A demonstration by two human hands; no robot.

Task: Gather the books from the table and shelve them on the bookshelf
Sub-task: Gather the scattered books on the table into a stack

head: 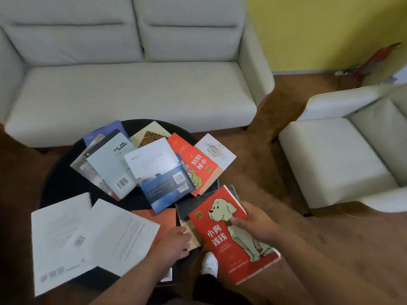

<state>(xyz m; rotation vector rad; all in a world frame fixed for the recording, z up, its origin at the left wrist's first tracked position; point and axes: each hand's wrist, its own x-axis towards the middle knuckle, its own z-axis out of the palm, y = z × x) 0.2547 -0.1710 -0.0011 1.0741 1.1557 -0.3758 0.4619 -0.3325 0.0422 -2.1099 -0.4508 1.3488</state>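
So the left hand (174,241) has fingers curled at a tan book's (195,237) edge on the near tabletop (63,179) (gripped? can't tell), the right hand (255,223) has fingers clamped on the red dog book (229,243) just off the tabletop's right edge, and that one-sided hold might let it drop.

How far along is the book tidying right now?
Barely begun. Nothing looks shelved; no bookshelf is in view. The right hand holds the red dog-cover book, the left hand touches a beige book beside it. Many more books lie on the round black table.

Books (154,164) lie overlapping on the table (63,179), sofa (132,89) behind it.
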